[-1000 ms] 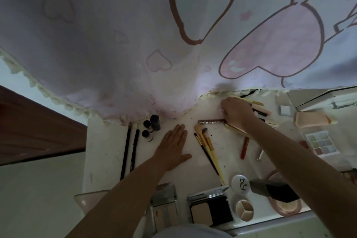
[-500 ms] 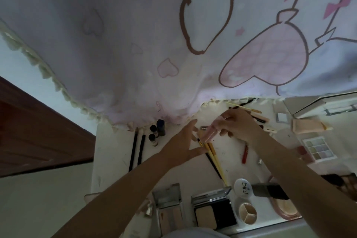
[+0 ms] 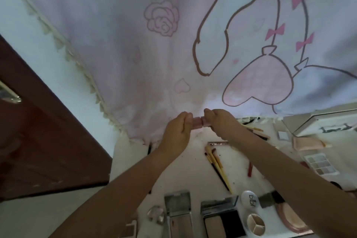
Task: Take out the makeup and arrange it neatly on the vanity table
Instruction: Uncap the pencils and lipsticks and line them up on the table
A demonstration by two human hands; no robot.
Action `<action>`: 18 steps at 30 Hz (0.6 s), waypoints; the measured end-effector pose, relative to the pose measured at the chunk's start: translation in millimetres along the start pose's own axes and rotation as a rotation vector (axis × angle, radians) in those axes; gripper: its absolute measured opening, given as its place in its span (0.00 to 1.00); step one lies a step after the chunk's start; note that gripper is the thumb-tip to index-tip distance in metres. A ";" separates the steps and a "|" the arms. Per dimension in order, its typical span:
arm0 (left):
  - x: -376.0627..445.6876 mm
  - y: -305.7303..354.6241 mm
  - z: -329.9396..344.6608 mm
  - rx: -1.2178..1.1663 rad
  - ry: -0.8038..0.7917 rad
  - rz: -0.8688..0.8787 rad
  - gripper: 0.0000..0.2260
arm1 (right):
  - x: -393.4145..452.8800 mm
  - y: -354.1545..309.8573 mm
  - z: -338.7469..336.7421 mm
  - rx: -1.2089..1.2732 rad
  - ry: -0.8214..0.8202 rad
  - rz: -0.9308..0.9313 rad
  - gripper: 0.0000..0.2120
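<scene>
Both hands grip one small pink tube (image 3: 200,121) between them: left hand (image 3: 178,131) one end, right hand (image 3: 220,122) the other, above the brushes (image 3: 216,164).

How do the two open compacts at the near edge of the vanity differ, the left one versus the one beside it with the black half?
The left compact is narrower, and its pan shows pinkish-brown strips. The right compact is wider, and its pan is split into a beige powder half and a black half. The left compact's raised lid stands taller; the right compact's lid is lower and broader. Both lie open on the vanity table, side by side, with silvery lids on the far side.
</scene>
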State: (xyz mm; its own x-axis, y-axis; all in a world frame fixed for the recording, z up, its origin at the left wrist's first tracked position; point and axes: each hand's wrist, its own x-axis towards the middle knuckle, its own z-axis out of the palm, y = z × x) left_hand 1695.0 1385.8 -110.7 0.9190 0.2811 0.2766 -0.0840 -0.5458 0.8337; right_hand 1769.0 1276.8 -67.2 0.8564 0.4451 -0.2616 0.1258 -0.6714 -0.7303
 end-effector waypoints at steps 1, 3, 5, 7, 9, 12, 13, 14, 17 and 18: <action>1.8 8.0 -3.9 -0.014 0.036 -0.018 0.16 | -4.4 -4.9 -0.6 0.059 0.057 -0.037 0.19; 3.5 21.9 -8.5 -0.123 0.066 -0.112 0.19 | -13.6 -11.0 0.7 0.082 0.176 -0.170 0.18; 4.3 33.5 -11.5 -0.339 -0.004 -0.302 0.22 | -23.2 -15.6 -0.1 0.006 0.289 -0.349 0.16; 3.6 36.9 -15.0 -0.459 -0.072 -0.412 0.23 | -30.8 -18.7 -5.1 -0.058 0.313 -0.488 0.11; 2.9 40.5 -22.4 -0.491 -0.124 -0.436 0.23 | -36.2 -18.3 -14.9 -0.074 0.210 -0.552 0.05; 3.1 45.8 -36.2 -0.467 -0.223 -0.381 0.21 | -44.1 -9.9 -29.4 -0.111 0.053 -0.601 0.06; 3.5 48.4 -40.8 -0.446 -0.257 -0.343 0.20 | -47.1 -7.8 -33.5 -0.123 0.040 -0.629 0.07; 4.6 51.8 -45.1 -0.439 -0.289 -0.305 0.18 | -49.9 -7.7 -37.8 -0.119 0.043 -0.655 0.07; 8.0 58.9 -54.2 -0.450 -0.391 -0.265 0.15 | -55.0 -12.0 -51.2 0.058 0.011 -0.674 0.11; 8.7 61.1 -57.5 -0.444 -0.426 -0.268 0.14 | -55.2 -12.7 -54.7 0.147 -0.018 -0.662 0.14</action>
State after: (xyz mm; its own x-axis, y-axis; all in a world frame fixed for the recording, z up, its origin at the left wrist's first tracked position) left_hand 1675.6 1400.3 -29.9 0.9943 -0.0239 -0.1040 0.1012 -0.0979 0.9900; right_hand 1747.6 1228.4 -8.9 0.6140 0.7450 0.2608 0.5504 -0.1672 -0.8180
